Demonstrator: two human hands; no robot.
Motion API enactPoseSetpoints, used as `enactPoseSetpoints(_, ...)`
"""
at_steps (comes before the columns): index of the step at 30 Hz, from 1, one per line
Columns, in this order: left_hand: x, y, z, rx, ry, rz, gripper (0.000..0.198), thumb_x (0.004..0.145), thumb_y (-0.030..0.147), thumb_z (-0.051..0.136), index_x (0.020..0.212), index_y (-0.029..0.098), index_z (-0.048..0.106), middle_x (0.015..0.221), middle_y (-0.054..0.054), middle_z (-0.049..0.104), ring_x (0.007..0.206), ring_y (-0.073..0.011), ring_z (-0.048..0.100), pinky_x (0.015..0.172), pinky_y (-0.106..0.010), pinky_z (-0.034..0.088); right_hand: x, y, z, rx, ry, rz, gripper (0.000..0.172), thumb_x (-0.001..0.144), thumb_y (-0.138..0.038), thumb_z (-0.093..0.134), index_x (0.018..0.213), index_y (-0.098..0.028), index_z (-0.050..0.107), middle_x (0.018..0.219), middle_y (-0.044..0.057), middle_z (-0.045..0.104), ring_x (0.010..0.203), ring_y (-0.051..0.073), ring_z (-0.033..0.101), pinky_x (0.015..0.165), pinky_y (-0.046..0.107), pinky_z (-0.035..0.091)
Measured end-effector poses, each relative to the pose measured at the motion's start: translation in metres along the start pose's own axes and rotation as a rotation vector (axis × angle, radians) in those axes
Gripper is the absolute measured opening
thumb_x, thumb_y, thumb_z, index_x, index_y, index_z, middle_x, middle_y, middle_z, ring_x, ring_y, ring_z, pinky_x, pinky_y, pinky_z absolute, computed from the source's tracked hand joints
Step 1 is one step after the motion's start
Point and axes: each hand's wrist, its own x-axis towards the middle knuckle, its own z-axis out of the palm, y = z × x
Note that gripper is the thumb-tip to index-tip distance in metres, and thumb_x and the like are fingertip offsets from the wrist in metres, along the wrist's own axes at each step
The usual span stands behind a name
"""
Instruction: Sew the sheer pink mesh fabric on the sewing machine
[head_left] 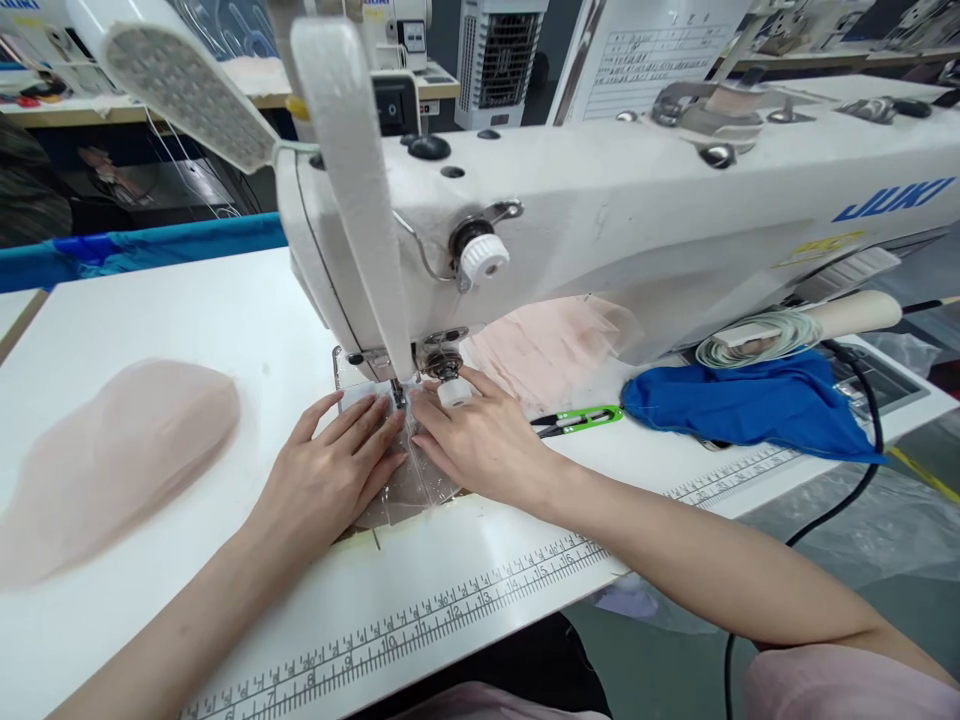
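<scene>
My left hand [330,470] lies palm down on the sewing machine bed, fingers stretched toward the presser foot [397,393]. Under its fingertips shows a bit of pale thin fabric [358,392]. From the other side my right hand [487,435] reaches in, its fingers bent but apart beside the foot; a white knob partly hides them. Between both hands the bed has a clear, shiny covering [416,485]. The white sewing machine [585,200] stands over my hands. Behind my right hand lies sheer pink fabric [555,345].
Another sheer pink piece [127,450] lies on the white table at left. Green thread snips [585,420] and a blue cloth [750,405] rest at right. A printed ruler strip [450,610] follows the front edge. A black cable [832,510] hangs at right.
</scene>
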Motion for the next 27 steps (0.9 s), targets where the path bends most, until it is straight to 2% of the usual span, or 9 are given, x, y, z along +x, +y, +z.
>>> enactPoseSetpoints(6,-0.001,0.0,-0.006,0.011,0.02,0.021,0.032,0.097,0.029,0.05,0.124,0.013,0.06,0.125,-0.014,0.066,0.117,-0.0283,0.062,0.106,-0.051,0.04,-0.002,0.001,0.001,-0.004,0.07,-0.039,0.017,0.095,-0.017,0.048,0.097,-0.012,0.064,0.087,0.006,0.073,0.092,0.019,0.065,0.106,0.039,0.037)
enactPoseSetpoints(10,-0.006,0.0,-0.016,-0.108,0.004,0.148,0.046,0.09,0.045,0.059,0.122,0.012,0.06,0.121,-0.014,0.068,0.113,-0.0286,0.064,0.105,-0.048,0.044,-0.003,0.006,-0.005,0.032,0.082,-0.133,0.02,0.095,-0.014,0.046,0.091,-0.015,0.065,0.081,0.002,0.072,0.08,0.015,0.063,0.094,0.034,0.041)
enactPoseSetpoints(12,-0.009,0.0,-0.018,-0.129,-0.001,0.203,0.041,0.089,0.042,0.061,0.117,0.011,0.062,0.116,-0.013,0.071,0.106,-0.0271,0.067,0.1,-0.044,0.049,-0.002,0.011,-0.012,0.088,0.025,-0.174,0.022,0.097,-0.024,0.048,0.089,-0.015,0.066,0.083,0.003,0.072,0.075,0.015,0.062,0.087,0.033,0.042)
enactPoseSetpoints(15,-0.011,0.001,-0.017,-0.099,0.044,0.231,0.022,0.093,0.019,0.055,0.111,0.01,0.063,0.109,-0.011,0.073,0.099,-0.0232,0.069,0.094,-0.039,0.052,-0.001,0.018,-0.022,0.201,-0.077,-0.23,0.043,0.093,-0.054,0.051,0.091,-0.014,0.067,0.087,0.004,0.072,0.074,0.016,0.06,0.082,0.034,0.042)
enactPoseSetpoints(17,-0.01,0.002,-0.017,-0.124,0.066,0.194,0.018,0.094,0.012,0.051,0.107,0.008,0.063,0.105,-0.01,0.074,0.096,-0.021,0.07,0.09,-0.037,0.054,-0.001,0.02,-0.025,0.234,-0.124,-0.25,0.053,0.086,-0.063,0.055,0.097,-0.013,0.067,0.095,0.007,0.072,0.079,0.018,0.061,0.081,0.034,0.041)
enactPoseSetpoints(18,-0.009,0.003,-0.016,-0.144,0.076,0.165,0.017,0.094,0.012,0.05,0.105,0.008,0.063,0.103,-0.01,0.075,0.094,-0.0202,0.07,0.088,-0.036,0.054,-0.001,0.019,-0.025,0.219,-0.133,-0.247,0.049,0.086,-0.059,0.058,0.099,-0.013,0.067,0.099,0.008,0.072,0.081,0.019,0.061,0.08,0.034,0.041)
enactPoseSetpoints(21,-0.005,0.006,-0.016,-0.162,0.101,0.115,0.015,0.093,0.015,0.053,0.102,0.008,0.063,0.102,-0.011,0.075,0.091,-0.0204,0.071,0.084,-0.035,0.056,-0.003,0.016,-0.019,0.101,-0.079,-0.252,0.013,0.091,-0.024,0.059,0.092,-0.015,0.068,0.096,0.005,0.073,0.08,0.016,0.061,0.077,0.031,0.039)
enactPoseSetpoints(23,-0.004,0.008,-0.015,-0.129,0.095,0.108,0.023,0.092,0.016,0.053,0.11,0.005,0.062,0.111,-0.015,0.072,0.098,-0.0236,0.07,0.085,-0.038,0.056,-0.004,0.013,-0.014,0.04,0.001,-0.292,0.02,0.09,-0.008,0.053,0.081,-0.016,0.069,0.091,0.002,0.073,0.082,0.014,0.062,0.077,0.03,0.038)
enactPoseSetpoints(27,-0.005,0.009,-0.011,-0.06,0.068,0.098,0.033,0.094,0.017,0.048,0.123,0.004,0.058,0.122,-0.016,0.067,0.112,-0.0272,0.065,0.093,-0.041,0.055,-0.007,0.01,-0.012,0.019,0.102,-0.348,0.025,0.09,-0.007,0.052,0.074,-0.018,0.068,0.09,0.001,0.075,0.087,0.015,0.064,0.08,0.029,0.041)
